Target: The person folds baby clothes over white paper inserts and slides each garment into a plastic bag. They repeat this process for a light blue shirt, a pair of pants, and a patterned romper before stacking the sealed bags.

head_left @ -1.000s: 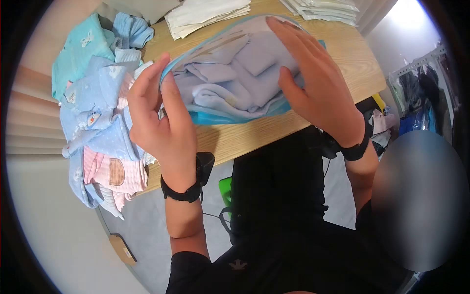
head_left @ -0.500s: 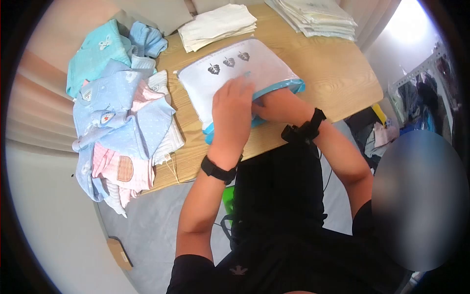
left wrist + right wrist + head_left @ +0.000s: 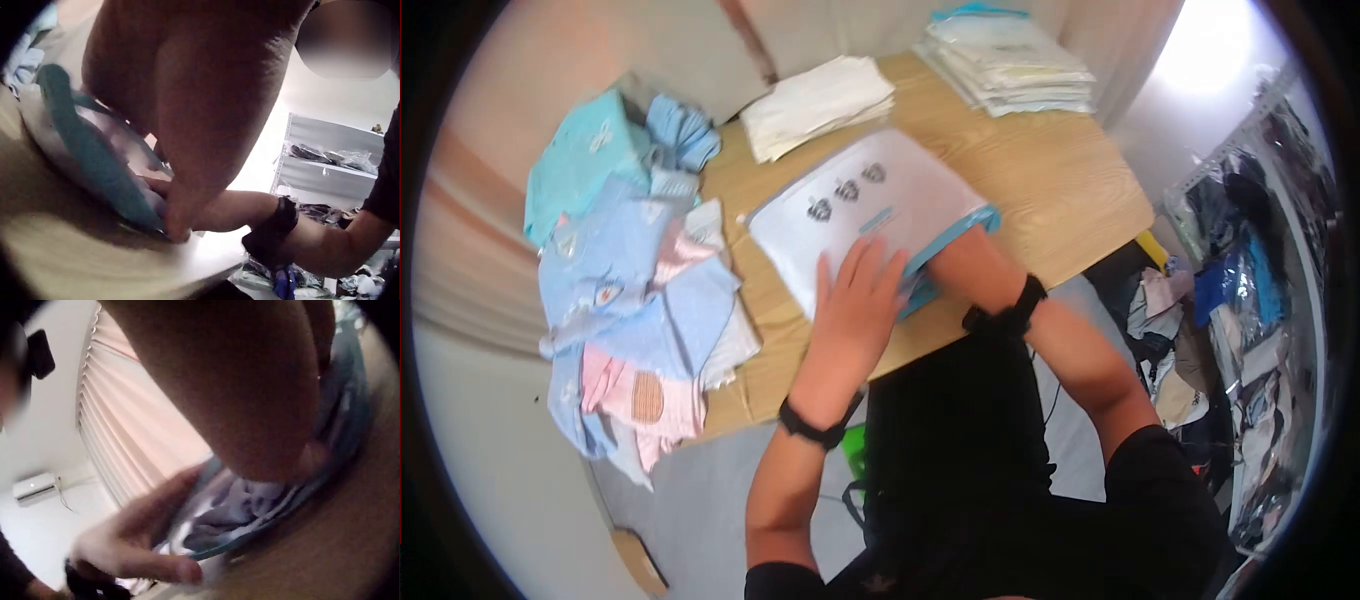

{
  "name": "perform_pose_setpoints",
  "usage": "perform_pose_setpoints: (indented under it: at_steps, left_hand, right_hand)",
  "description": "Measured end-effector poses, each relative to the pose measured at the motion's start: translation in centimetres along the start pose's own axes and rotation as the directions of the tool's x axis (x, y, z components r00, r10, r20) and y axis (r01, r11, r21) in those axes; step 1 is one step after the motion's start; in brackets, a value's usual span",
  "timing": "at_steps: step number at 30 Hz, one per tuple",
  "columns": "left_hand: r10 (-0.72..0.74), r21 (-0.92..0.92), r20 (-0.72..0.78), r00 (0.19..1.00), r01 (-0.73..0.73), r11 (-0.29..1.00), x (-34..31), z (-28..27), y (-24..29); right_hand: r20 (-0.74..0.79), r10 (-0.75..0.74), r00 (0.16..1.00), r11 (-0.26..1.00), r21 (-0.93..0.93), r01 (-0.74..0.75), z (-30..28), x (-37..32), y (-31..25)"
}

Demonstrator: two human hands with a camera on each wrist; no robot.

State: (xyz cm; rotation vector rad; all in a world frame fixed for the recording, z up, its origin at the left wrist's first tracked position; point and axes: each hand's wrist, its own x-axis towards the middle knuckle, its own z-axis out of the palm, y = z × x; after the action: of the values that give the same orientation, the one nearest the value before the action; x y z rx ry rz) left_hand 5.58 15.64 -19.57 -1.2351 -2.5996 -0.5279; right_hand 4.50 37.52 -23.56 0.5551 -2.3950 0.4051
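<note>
A white bag (image 3: 875, 195) with leaf prints and a blue edge lies on the table, its opening towards the person. The left hand (image 3: 855, 320) rests on its near part, fingers straight and spread; in the right wrist view the left hand (image 3: 131, 544) has its thumb beside the lower rim. Reaching into the opening, the right hand (image 3: 970, 265) has its fingers hidden by the bag. Pale folded cloth (image 3: 250, 500) shows inside the bag in the right wrist view, beneath the right hand (image 3: 237, 387).
Blue, teal and pink baby clothes (image 3: 640, 300) are heaped at the table's left. White folded cloths (image 3: 815, 105) lie at the back, and a stack of flat bagged items (image 3: 1010, 60) stands at the back right. A shelf of packed clothes (image 3: 1260, 300) is beyond the right edge.
The bag, earlier held up by both hands with cloth showing, lies printed side up. The right hand has gone into its opening; the left has moved onto its top. The head view has shifted.
</note>
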Motion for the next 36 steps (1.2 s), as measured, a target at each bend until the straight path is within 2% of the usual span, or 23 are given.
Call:
perform_pose_setpoints:
  at_steps: [1, 3, 4, 5, 6, 8, 9, 10, 11, 12, 14, 17, 20, 21, 22, 24, 25, 28, 30, 31, 32, 34, 36]
  left_hand:
    - [-0.013, -0.004, 0.076, 0.997, 0.013, 1.000, -0.9, -1.1, 0.5]
    - [-0.044, -0.048, 0.219, 0.975, 0.056, 0.997, -2.8, -2.1, 0.8]
    - [-0.011, -0.073, 0.228, 0.974, 0.028, 0.997, -3.4, -2.7, 0.8]
    - [0.017, -0.098, 0.239, 0.971, 0.007, 0.995, -4.1, -3.3, 0.8]
    - [0.043, -0.123, 0.250, 0.967, -0.012, 0.992, -4.8, -3.5, 0.6]
    - [0.141, 0.038, 0.268, 0.953, -0.156, 0.987, -6.9, -3.1, -0.2]
    - [0.185, 0.122, 0.282, 0.941, -0.227, 0.966, -7.8, -2.9, -0.4]
    - [0.214, 0.119, 0.258, 0.942, -0.251, 0.961, -8.5, -3.1, -0.3]
    - [0.246, 0.117, 0.239, 0.939, -0.279, 0.953, -9.2, -3.5, -0.2]
    - [0.278, 0.115, 0.218, 0.936, -0.307, 0.945, -9.8, -3.9, 0.0]
    - [0.348, 0.083, 0.106, 0.931, -0.357, 0.930, -10.2, -5.7, 0.7]
    - [0.364, -0.003, -0.018, 0.931, -0.364, 0.931, -9.6, -10.1, 2.0]
    - [0.258, -0.180, -0.117, 0.959, -0.276, 0.944, -8.4, -15.4, 3.1]
    - [0.186, -0.257, -0.122, 0.975, -0.213, 0.943, -7.9, -17.6, 3.9]
    - [0.113, -0.335, -0.123, 0.986, -0.148, 0.931, -7.4, -19.0, 4.4]
    - [-0.001, -0.366, -0.134, 0.991, -0.049, 0.929, -6.1, -20.5, 3.9]
    - [-0.139, -0.525, -0.118, 0.983, 0.057, 0.849, -5.4, -20.2, 3.5]
    - [-0.239, -0.822, -0.013, 0.971, 0.126, 0.556, -3.3, -17.7, 1.0]
    - [-0.337, -0.948, -0.085, 0.937, 0.028, 0.317, -2.2, -14.9, 0.1]
    - [-0.392, -0.981, -0.110, 0.913, -0.037, 0.189, -1.7, -13.2, -0.4]
    - [-0.427, -0.986, -0.062, 0.902, 0.010, 0.164, -1.9, -11.1, -1.8]
    - [-0.495, -0.990, 0.024, 0.868, 0.089, 0.109, -3.7, -6.4, -5.1]
    - [-0.560, -0.880, 0.003, 0.828, 0.269, 0.392, -5.5, -2.9, -5.6]
  right_hand:
    - [0.046, -0.045, 0.998, 0.998, -0.046, 0.047, -1.2, -0.8, -0.9]
    - [0.381, 0.068, 0.922, 0.997, 0.015, -0.080, -4.4, -3.6, -3.0]
    - [0.419, 0.097, 0.903, 0.962, 0.194, -0.193, -7.1, -3.7, -4.7]
    - [0.340, 0.065, 0.938, 0.929, 0.322, -0.181, -8.1, -5.0, -5.2]
    - [0.366, 0.083, 0.927, 0.862, 0.440, -0.251, -9.2, -6.2, -5.9]
    - [0.484, 0.070, 0.872, 0.643, 0.647, -0.411, -11.0, -8.8, -7.3]
    - [0.659, 0.042, 0.751, 0.498, 0.638, -0.587, -11.3, -10.8, -8.1]
    - [0.760, -0.033, 0.649, 0.349, 0.617, -0.705, -11.1, -12.8, -9.0]
    - [0.837, -0.120, 0.533, 0.241, 0.546, -0.803, -11.0, -14.1, -9.7]
    - [0.865, -0.167, 0.473, 0.123, 0.494, -0.861, -10.1, -16.0, -10.2]
    - [0.877, -0.131, 0.462, 0.091, 0.475, -0.875, -9.1, -18.1, -10.7]
    - [0.918, -0.043, 0.395, -0.002, 0.395, -0.919, -7.6, -19.6, -11.5]
    - [0.792, 0.081, 0.605, 0.034, 0.605, -0.796, -9.4, -15.5, -13.2]
    - [0.748, 0.106, 0.655, -0.013, 0.660, -0.751, -8.5, -15.0, -13.6]
    - [0.654, 0.132, 0.745, -0.188, 0.754, -0.629, -6.8, -15.1, -13.9]
    - [0.607, 0.106, 0.787, 0.041, 0.789, -0.614, -6.1, -14.6, -14.2]
    - [0.584, 0.220, 0.781, -0.007, 0.802, -0.598, -6.4, -14.4, -14.5]
    - [0.468, 0.537, 0.702, -0.185, 0.877, -0.443, -8.1, -13.0, -15.6]
    - [0.363, 0.721, 0.590, -0.311, 0.931, -0.192, -9.4, -10.5, -14.1]
    - [0.362, 0.759, 0.542, -0.329, 0.930, -0.161, -9.7, -10.4, -11.7]
    - [0.361, 0.791, 0.494, -0.342, 0.930, -0.132, -10.3, -10.3, -8.8]
    - [0.309, 0.828, 0.467, -0.316, 0.947, -0.067, -13.2, -6.8, -4.4]
    - [0.234, 0.835, 0.498, -0.260, 0.966, -0.018, -14.5, -4.0, 1.5]
